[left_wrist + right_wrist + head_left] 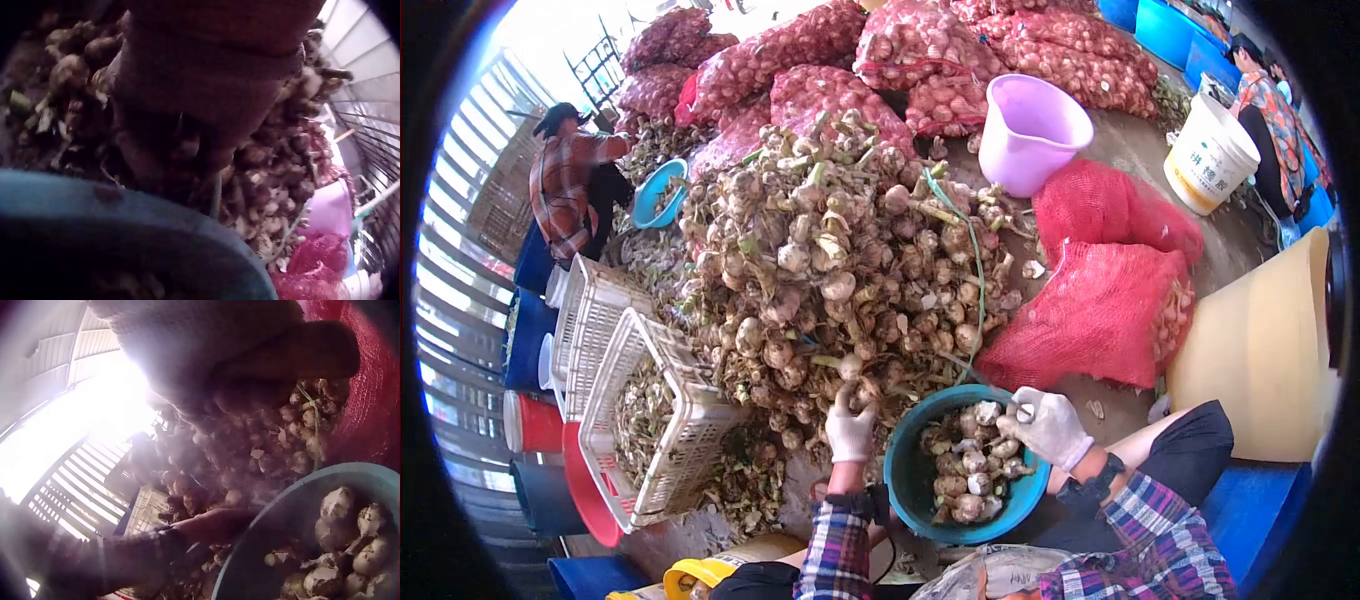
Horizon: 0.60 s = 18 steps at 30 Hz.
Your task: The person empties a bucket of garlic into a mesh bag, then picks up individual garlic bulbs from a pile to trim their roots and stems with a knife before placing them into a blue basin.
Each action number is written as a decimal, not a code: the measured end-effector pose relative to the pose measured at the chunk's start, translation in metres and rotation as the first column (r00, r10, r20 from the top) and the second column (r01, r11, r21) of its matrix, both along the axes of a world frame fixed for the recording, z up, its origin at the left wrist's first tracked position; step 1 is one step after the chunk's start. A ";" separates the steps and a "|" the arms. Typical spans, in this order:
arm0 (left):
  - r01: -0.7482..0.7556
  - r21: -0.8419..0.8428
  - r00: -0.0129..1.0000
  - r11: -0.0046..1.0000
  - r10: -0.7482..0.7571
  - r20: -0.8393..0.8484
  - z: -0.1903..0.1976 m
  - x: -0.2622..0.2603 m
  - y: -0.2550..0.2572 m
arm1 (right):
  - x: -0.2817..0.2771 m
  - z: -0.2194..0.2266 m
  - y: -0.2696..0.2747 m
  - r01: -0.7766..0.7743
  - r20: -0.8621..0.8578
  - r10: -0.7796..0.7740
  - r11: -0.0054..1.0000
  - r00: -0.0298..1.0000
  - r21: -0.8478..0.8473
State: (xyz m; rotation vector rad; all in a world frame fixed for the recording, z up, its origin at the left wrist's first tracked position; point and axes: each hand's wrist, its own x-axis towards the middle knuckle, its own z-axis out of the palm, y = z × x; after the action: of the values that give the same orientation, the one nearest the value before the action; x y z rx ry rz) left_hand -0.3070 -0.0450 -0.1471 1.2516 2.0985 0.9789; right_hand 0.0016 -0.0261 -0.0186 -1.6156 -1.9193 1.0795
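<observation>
My left hand (852,428), in a whitish glove, reaches into the near edge of a big heap of garlic (800,270), its fingers curled at a garlic bulb (850,367) with a short stem. In the left wrist view that hand is dark and hides most of what it grips. My right hand (1048,428), gloved too, is over the right rim of a teal bucket (897,490). Its curled fingers hold a small shiny thing (1025,412); I cannot tell its kind. Inside the bucket lie several trimmed garlic bulbs (337,503).
White plastic crates (635,420) with trimmings stand at the left. Red mesh sacks (1090,315) and a purple bucket (1025,140) are on the right, with more filled sacks (920,45) behind the heap. One person (565,185) sits at far left; others are at far right.
</observation>
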 end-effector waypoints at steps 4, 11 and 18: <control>0.397 0.290 0.908 0.871 -0.326 -0.263 0.094 0.049 0.003 | -0.014 -0.016 0.004 0.082 -0.424 -0.168 0.973 0.890 -0.214; 0.333 0.152 0.492 0.931 -0.309 0.814 0.154 0.117 -0.016 | -0.017 0.005 0.002 -0.188 -0.749 -0.282 0.860 0.600 -0.475; 0.317 0.114 0.573 0.942 -0.286 0.768 0.157 0.106 -0.040 | 0.002 0.037 -0.023 -0.210 0.034 0.211 0.918 0.977 0.338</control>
State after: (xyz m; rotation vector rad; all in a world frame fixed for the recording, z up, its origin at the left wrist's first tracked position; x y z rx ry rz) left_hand -0.2010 -0.0849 0.0101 0.8720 1.1576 1.0562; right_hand 0.0032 -0.0494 0.0184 -1.2397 -2.1743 0.7678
